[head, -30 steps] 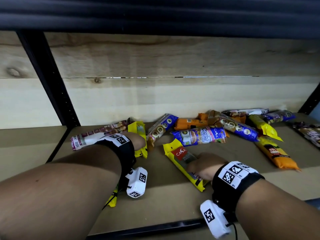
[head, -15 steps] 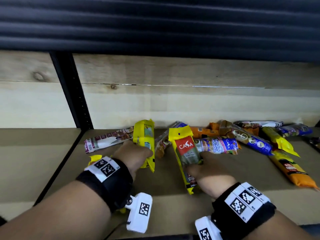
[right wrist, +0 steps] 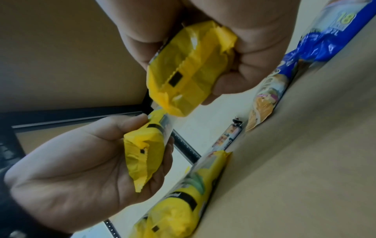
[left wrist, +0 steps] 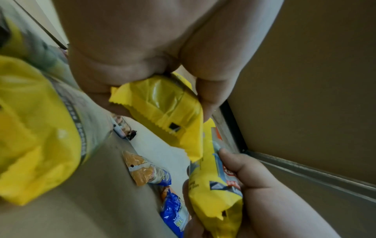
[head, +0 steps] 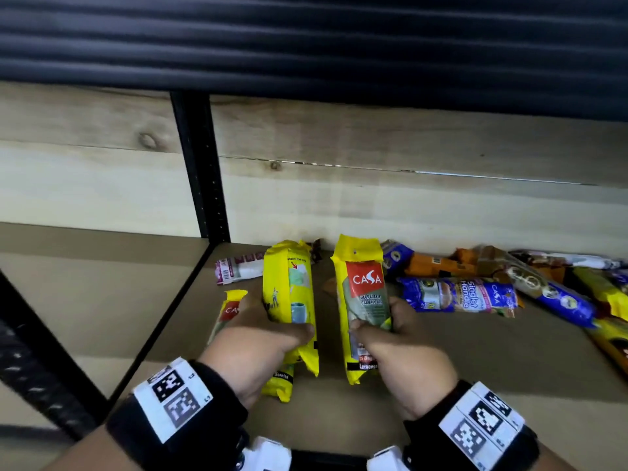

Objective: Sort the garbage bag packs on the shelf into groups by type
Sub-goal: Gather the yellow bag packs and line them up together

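Note:
Two yellow garbage bag packs are held upright, side by side, above the brown shelf board. My left hand grips one yellow pack with its printed back facing me. My right hand grips the other yellow pack with its red CASA label facing me. In the left wrist view the fingers curl round the left pack's bottom end. The right wrist view shows the right pack's crumpled end in the fist. A third yellow pack lies flat on the board, partly under my left hand.
A white and maroon pack lies at the back left, beside the black upright post. Blue packs, orange packs and more yellow ones lie jumbled to the right. A pale wooden wall closes the back.
Both hands have lifted their yellow packs off the board and stood them upright next to each other. The right pack has turned from lying slanted to vertical.

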